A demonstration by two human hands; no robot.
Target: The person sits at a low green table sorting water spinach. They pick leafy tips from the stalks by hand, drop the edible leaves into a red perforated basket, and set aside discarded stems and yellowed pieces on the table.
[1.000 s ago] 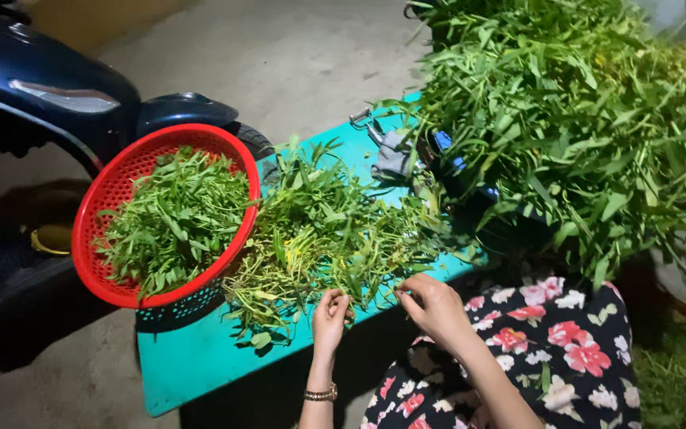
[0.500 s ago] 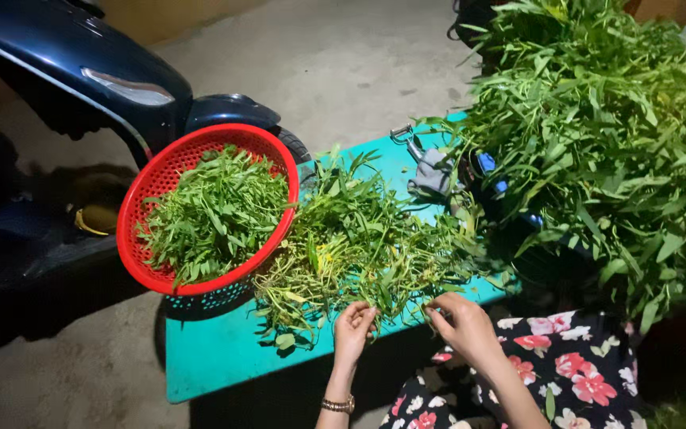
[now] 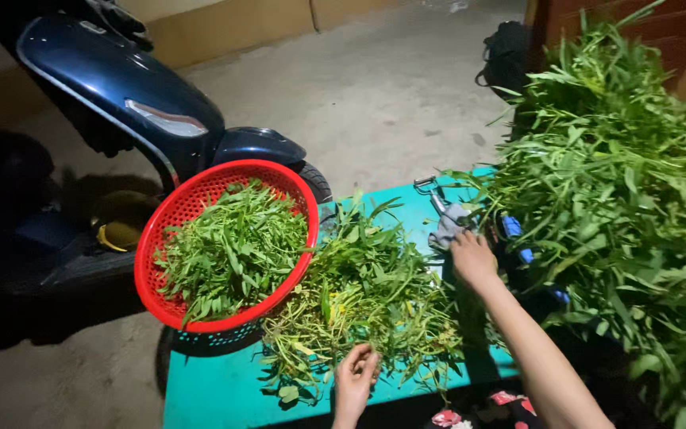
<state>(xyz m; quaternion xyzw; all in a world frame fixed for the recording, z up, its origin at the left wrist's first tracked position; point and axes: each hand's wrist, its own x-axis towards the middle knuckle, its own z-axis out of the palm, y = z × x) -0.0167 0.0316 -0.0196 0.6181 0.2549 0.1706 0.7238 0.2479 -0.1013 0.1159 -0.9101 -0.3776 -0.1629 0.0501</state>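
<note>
Two hands work over a teal bench point(image 3: 208, 397) in the head view, the only view. On the bench's left part a round red basket point(image 3: 170, 218) sits tilted on a darker teal basket point(image 3: 216, 340); it holds a heap of picked green leaves point(image 3: 232, 250). Just beside it, touching its rim, a loose pile of leafy stems point(image 3: 367, 294) lies spread across the middle of the bench, with yellowish stalks at its near edge.

The left hand point(image 3: 355, 377) rests at the near edge of that pile, fingers curled together around a few stems. The right hand point(image 3: 472, 258) reaches across the pile to the far side of the bench, fingers bent down by a grey cloth point(image 3: 450, 226); I cannot tell whether it grips anything. A metal clip-like tool point(image 3: 430, 191) lies just beyond the cloth, and some blue items point(image 3: 518, 242) show beside the hand.

A large bundle of long-stemmed greens point(image 3: 621, 206) fills the right side and overhangs the bench. A dark blue scooter point(image 3: 136, 95) stands behind the basket on the concrete floor point(image 3: 375, 95), and a black bag point(image 3: 506, 52) sits farther back.
</note>
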